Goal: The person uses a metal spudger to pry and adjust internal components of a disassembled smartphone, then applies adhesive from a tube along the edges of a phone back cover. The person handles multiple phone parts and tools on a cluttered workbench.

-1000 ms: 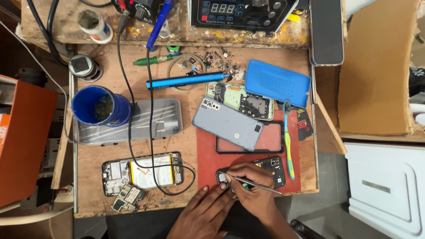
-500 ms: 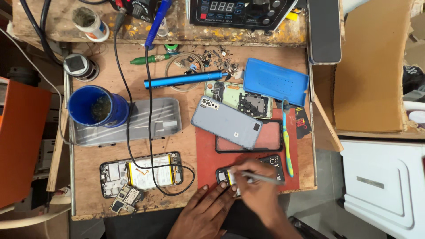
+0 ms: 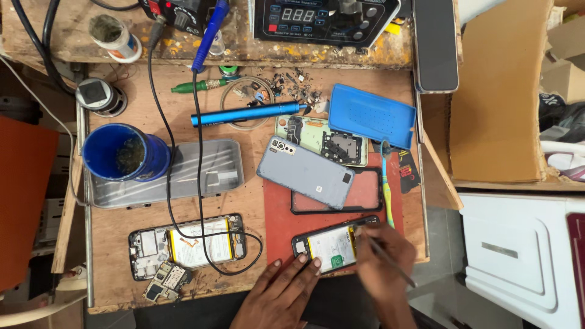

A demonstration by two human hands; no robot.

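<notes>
An opened phone (image 3: 332,245) with its battery showing lies on the red mat (image 3: 281,214) at the bench's near edge. My left hand (image 3: 281,290) rests flat at the phone's lower left corner, fingertips touching it. My right hand (image 3: 382,262) grips thin metal tweezers (image 3: 390,261) like a pen, the tip at the phone's upper right end. A grey-blue phone back cover (image 3: 306,172) lies above, over an empty black phone frame (image 3: 365,194).
Another opened phone (image 3: 187,245) with loose parts lies at left under black cables. A blue cup (image 3: 125,153) stands on a grey tray (image 3: 201,173). A blue screwdriver (image 3: 250,113), blue box (image 3: 372,114), toothbrush (image 3: 386,189) and soldering station (image 3: 323,18) sit further back.
My right hand has shifted right along the phone, bringing the tweezers' tip from its left end to its upper right end. My left hand stays at the lower left corner.
</notes>
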